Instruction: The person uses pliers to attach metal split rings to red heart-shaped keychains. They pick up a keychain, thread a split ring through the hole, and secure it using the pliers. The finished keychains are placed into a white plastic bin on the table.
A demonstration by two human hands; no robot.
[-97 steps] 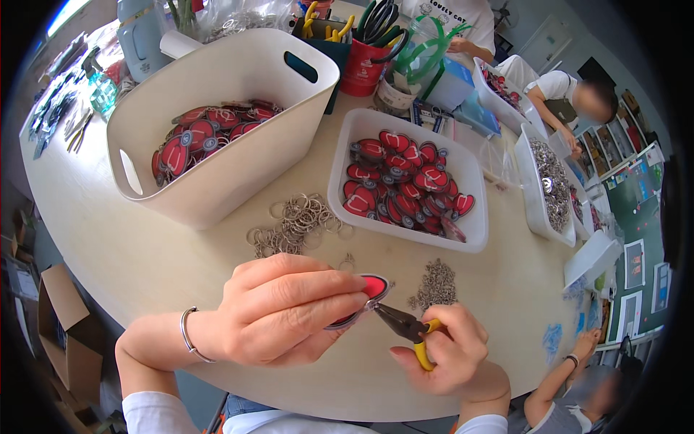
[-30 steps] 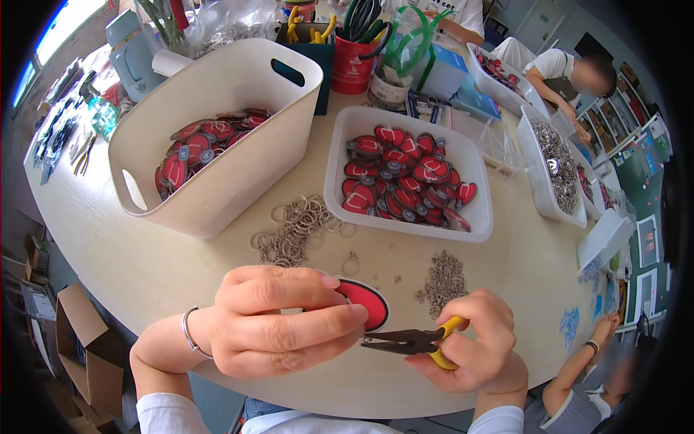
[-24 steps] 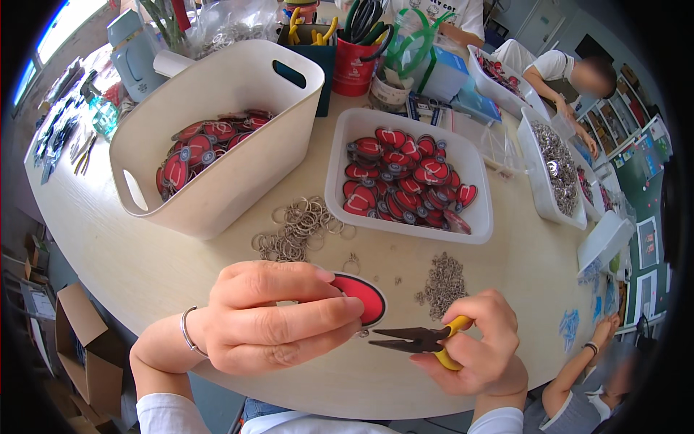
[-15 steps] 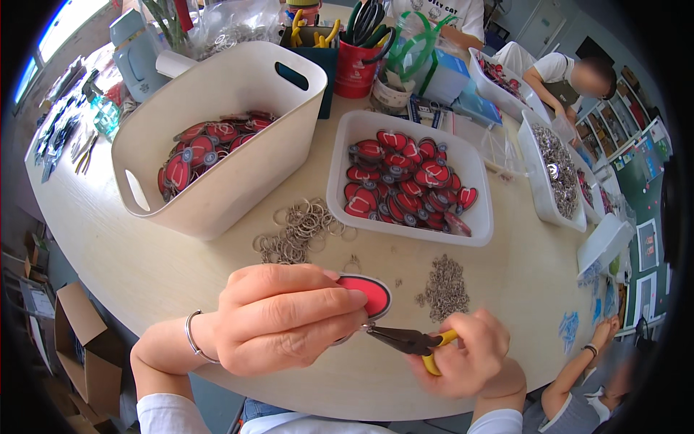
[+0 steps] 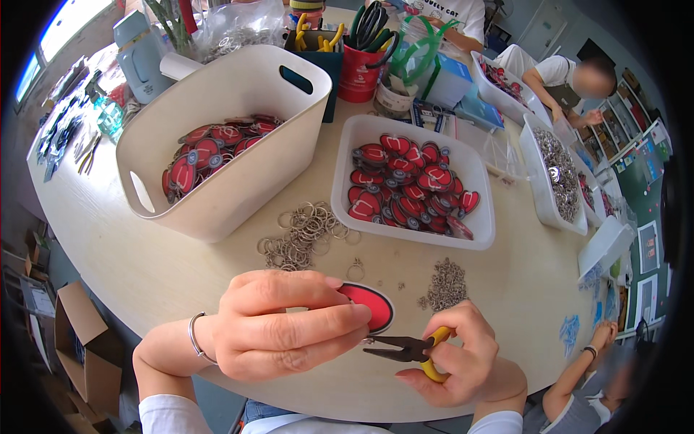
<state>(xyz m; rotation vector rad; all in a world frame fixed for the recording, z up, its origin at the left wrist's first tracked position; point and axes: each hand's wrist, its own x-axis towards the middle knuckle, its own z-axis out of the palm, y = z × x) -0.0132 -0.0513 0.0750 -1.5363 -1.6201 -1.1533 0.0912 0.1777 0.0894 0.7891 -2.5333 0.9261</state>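
Observation:
My left hand (image 5: 285, 325) is closed on a red oval tag with a black edge (image 5: 377, 307), held up over the table's near side. A small bit of metal shows at the tag's lower end, by my fingertips. In my right hand (image 5: 459, 358) are needle-nose pliers with yellow handles (image 5: 405, 349). Their dark jaws are parted beside that metal bit. Whether they touch it I cannot tell. Just beyond my hands lie a heap of split rings (image 5: 307, 231) and a pile of small metal links (image 5: 444, 284).
A tall white bin (image 5: 238, 195) and a white tray (image 5: 416, 237), both with red tags inside, stand behind the rings. Farther right is a tray of metal parts (image 5: 555, 173). A red cup of tools (image 5: 358, 76) stands at the back. Other people sit along the right side.
The pliers' jaws have parted and come off the metal bit at the tag. The tag is slightly lower and shows more of its red face. Both hands stay close together.

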